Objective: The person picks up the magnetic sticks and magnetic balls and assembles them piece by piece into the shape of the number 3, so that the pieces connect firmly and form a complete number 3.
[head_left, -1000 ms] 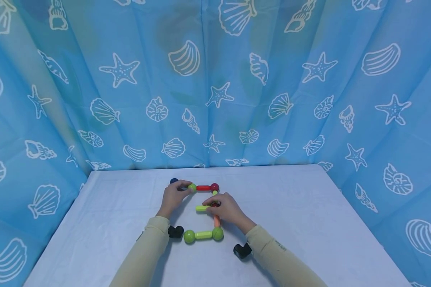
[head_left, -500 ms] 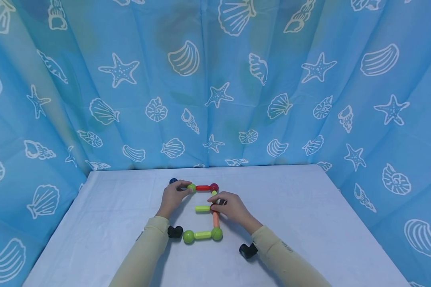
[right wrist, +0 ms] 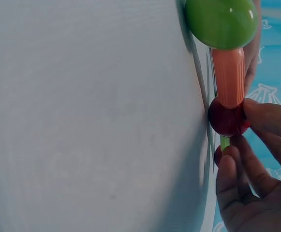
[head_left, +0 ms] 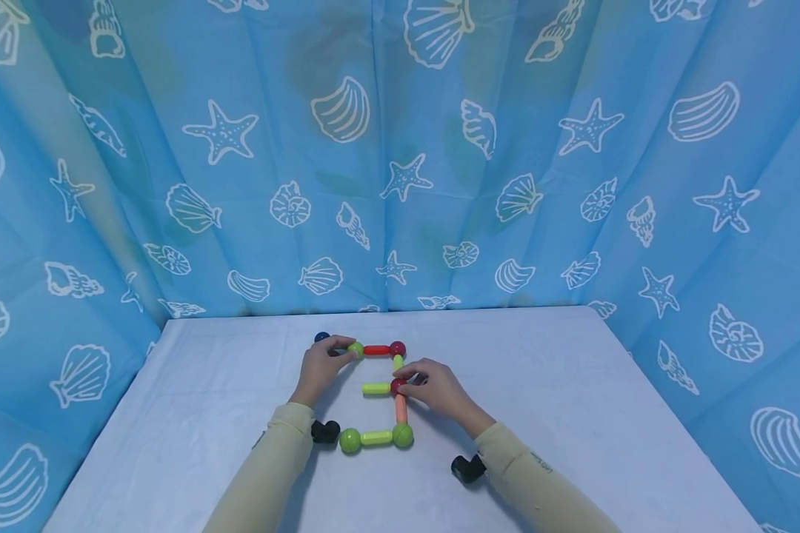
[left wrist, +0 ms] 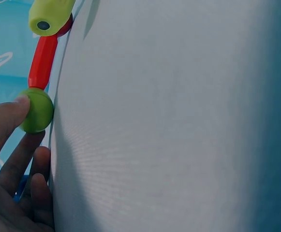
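On the table lies a chain of balls and rods. My left hand (head_left: 321,370) pinches the green ball (left wrist: 37,110) at its far left end between thumb and fingers. A red rod (head_left: 376,350) joins that ball to a red ball (head_left: 398,348). My right hand (head_left: 436,386) holds the middle dark red ball (right wrist: 227,117) with its thumb and fingertips. From this ball a yellow-green rod (head_left: 375,388) points left, its other end free. An orange rod (right wrist: 229,77) runs from it to the near green ball (right wrist: 222,21). Fingers partly cover the far yellow-green rod (head_left: 398,362).
Nearest me, another yellow-green rod (head_left: 376,437) links the corner ball to a green ball (head_left: 350,440). A dark blue ball (head_left: 322,337) sits behind my left hand. Black devices (head_left: 469,468) show beside both sleeves. A shell-patterned blue curtain (head_left: 400,222) surrounds the white table (head_left: 547,414).
My right hand has let go of the middle yellow-green rod and shifted right onto the dark red ball. That rod stays in place, and my left hand keeps its grip.
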`<state>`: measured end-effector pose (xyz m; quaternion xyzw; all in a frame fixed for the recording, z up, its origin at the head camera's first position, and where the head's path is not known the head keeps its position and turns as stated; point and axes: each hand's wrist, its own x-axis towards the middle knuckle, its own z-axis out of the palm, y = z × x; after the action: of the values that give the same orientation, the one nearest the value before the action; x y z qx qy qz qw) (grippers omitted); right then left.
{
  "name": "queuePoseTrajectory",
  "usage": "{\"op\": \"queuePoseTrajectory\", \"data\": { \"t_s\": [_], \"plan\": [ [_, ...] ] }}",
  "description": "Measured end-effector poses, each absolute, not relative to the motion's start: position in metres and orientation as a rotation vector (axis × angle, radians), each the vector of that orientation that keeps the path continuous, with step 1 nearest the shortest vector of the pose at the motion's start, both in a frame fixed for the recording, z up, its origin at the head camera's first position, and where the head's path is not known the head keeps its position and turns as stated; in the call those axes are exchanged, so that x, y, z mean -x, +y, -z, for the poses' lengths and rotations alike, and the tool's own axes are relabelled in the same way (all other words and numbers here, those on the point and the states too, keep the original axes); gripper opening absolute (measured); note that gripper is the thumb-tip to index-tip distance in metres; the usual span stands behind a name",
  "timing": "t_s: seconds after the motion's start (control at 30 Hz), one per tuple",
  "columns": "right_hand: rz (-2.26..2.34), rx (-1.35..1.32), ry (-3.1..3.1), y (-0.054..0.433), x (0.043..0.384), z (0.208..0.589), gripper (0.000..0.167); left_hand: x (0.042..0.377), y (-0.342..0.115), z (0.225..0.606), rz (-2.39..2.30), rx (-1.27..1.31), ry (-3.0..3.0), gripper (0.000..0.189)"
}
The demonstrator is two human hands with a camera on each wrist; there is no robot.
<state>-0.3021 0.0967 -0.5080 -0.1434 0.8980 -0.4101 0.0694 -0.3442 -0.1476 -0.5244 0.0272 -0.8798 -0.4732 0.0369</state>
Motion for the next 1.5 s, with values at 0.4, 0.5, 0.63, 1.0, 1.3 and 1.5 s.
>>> {"op": "queuePoseTrajectory", "data": {
  "t_s": [0.4,0.5,0.63,1.0,1.3,1.5],
  "plan": [
    [1.231,0.417,2.622,0.097,0.306,0.514,0.024,0.340,-0.151,0.527,1.470,-0.100,-2.692,0.031],
    [1.229,0.421,2.609,0.096,0.306,0.515,0.025,0.339,-0.154,0.528,1.472,-0.088,-2.693,0.032],
    [1.229,0.421,2.597,0.095,0.308,0.515,0.025,0.337,-0.157,0.529,1.460,-0.074,-2.688,0.034],
    [1.238,0.405,2.589,0.097,0.309,0.512,0.024,0.337,-0.162,0.528,1.469,-0.059,-2.650,0.043],
    [1.253,0.399,2.590,0.102,0.310,0.514,0.024,0.337,-0.168,0.526,1.390,-0.114,-2.488,0.026],
    [1.250,0.381,2.592,0.102,0.310,0.514,0.024,0.340,-0.177,0.529,1.348,-0.245,-2.438,0.034]
  ]
}}
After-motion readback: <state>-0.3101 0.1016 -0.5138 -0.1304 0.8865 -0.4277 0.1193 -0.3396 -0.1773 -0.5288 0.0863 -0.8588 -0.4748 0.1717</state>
